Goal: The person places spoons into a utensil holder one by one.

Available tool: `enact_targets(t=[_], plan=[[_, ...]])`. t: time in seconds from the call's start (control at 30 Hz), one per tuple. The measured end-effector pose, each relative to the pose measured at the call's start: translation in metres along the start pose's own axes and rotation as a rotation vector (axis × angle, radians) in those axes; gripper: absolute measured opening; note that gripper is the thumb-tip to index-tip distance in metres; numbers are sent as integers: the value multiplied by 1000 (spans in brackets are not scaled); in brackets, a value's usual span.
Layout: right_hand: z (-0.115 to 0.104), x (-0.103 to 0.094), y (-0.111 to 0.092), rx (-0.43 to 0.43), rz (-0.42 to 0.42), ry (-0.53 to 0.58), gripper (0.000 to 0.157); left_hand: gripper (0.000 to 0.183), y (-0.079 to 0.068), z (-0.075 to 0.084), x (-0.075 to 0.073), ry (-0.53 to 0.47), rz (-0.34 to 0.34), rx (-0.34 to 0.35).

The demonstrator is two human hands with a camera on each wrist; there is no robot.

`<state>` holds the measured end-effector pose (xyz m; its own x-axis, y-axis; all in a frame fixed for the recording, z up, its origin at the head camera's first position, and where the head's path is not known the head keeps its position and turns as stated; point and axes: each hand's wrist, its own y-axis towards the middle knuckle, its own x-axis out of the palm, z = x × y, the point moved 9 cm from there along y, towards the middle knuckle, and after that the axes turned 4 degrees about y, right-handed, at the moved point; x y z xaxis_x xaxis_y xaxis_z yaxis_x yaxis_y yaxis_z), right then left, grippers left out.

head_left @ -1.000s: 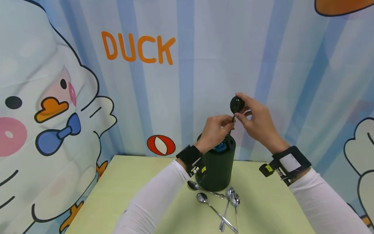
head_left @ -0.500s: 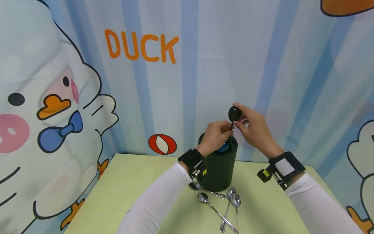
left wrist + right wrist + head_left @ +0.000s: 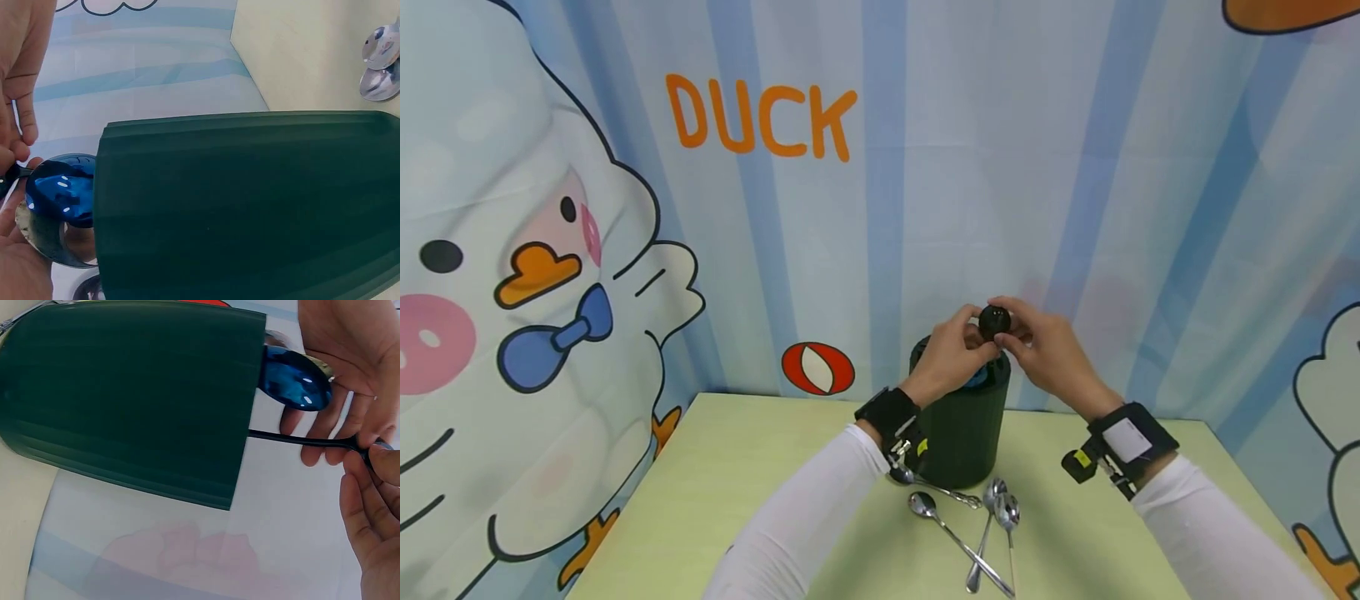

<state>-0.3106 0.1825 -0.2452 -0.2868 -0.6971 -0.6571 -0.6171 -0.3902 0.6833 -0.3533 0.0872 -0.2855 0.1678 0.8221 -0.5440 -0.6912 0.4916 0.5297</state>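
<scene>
A black spoon (image 3: 994,321) stands bowl up over a dark green ribbed utensil holder (image 3: 958,437), its thin handle running down past the holder's rim (image 3: 287,438). My right hand (image 3: 1051,354) pinches it at the bowl and neck between thumb and fingers. My left hand (image 3: 949,357) pinches the neck just below, from the other side. Beside the handle, a shiny blue spoon (image 3: 62,190) sticks out of the holder's top. Close to it shows a silvery, gold-tinted spoon bowl (image 3: 47,237), partly covered by the blue one. The lower handles are hidden inside the holder.
Several silver spoons lie on the pale yellow table (image 3: 760,467) in front of the holder. One long-handled spoon (image 3: 958,542) crosses another (image 3: 981,546). A further spoon (image 3: 951,493) lies against the holder's foot. A printed duck curtain (image 3: 962,167) hangs close behind.
Both hands have come down with the black spoon, whose bowl is now close above the holder's rim; more of its handle has gone into the holder. The spoons on the table lie as before.
</scene>
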Motion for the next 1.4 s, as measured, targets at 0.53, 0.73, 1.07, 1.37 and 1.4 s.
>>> enact_targets(t=[0.53,0.73,1.07,1.37,1.4], plan=[[6,20,-16,19,-1,17,47,21,-14,-7,-8,56,50,65],[11,26,-20,40,2,21,46,24,-16,-12,-6,72,37,40],[17,30,-25,90,-14,11,42,21,-17,-10,-7,103,35,59],[21,36,-29,110,-38,7,39,23,-23,-9,-7,156,40,51],[22,37,-30,112,-40,7,39,23,-23,-8,-7,161,39,52]])
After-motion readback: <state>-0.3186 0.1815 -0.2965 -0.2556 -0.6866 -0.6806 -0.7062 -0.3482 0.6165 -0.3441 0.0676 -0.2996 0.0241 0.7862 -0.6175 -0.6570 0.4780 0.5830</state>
